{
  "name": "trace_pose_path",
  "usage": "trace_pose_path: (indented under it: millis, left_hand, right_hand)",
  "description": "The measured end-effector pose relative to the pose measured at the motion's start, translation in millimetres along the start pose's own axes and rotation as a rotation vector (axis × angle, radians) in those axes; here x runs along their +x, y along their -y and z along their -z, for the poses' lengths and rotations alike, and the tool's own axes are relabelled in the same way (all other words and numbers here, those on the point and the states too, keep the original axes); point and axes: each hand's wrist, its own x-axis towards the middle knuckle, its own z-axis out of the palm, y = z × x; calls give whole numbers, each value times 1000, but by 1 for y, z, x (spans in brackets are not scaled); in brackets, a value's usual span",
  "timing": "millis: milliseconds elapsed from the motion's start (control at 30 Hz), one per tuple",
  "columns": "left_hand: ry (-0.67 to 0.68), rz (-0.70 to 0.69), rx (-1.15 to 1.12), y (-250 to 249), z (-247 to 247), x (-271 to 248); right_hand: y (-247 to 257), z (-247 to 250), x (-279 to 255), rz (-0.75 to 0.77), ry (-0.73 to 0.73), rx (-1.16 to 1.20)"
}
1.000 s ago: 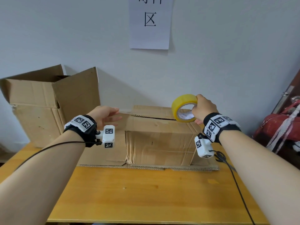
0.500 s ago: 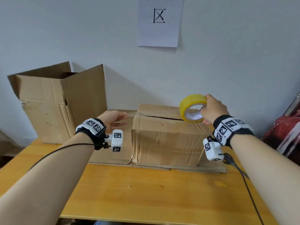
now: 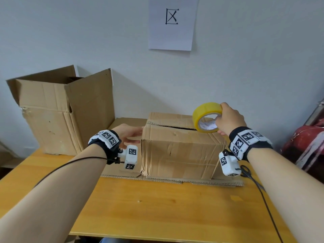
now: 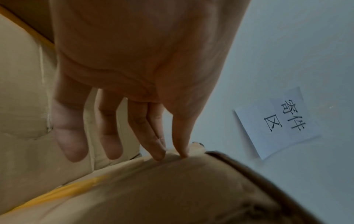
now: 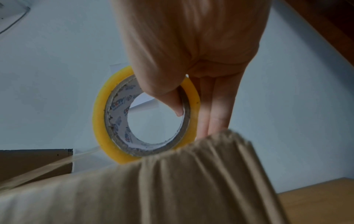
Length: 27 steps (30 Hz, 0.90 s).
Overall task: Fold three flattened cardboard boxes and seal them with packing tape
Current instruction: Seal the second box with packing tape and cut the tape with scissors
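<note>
Tape end now pressed onto the box (image 3: 178,148) left edge by straight left hand (image 3: 128,133) fingers, roll (image 3: 206,116) pinched in right hand (image 3: 229,118): top seam being sealed.

- Black wristband (image 3: 112,146) with white square-code tags behind the left hand (image 3: 128,135), white camera block (image 3: 130,158) beneath, thin black cable (image 3: 70,162).
- Matching black tagged band (image 3: 249,140) behind the right hand (image 3: 229,120).

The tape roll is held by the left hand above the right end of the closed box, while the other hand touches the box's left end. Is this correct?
Not quite: the right hand holds the tape roll, as the head view shows. The rest stands: the roll is above the right end of the closed box, and the left hand touches its left end.
</note>
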Motion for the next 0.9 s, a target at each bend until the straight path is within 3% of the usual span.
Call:
trace_pose_path:
  millis: [600, 900]
  left_hand:
    - [-231, -28, 265, -17, -16, -12]
    - [-154, 94, 447, 4, -13, -3]
  right_hand:
    - [2, -3, -1, 31, -33, -25]
    - [-1, -1, -3, 9, -43, -6]
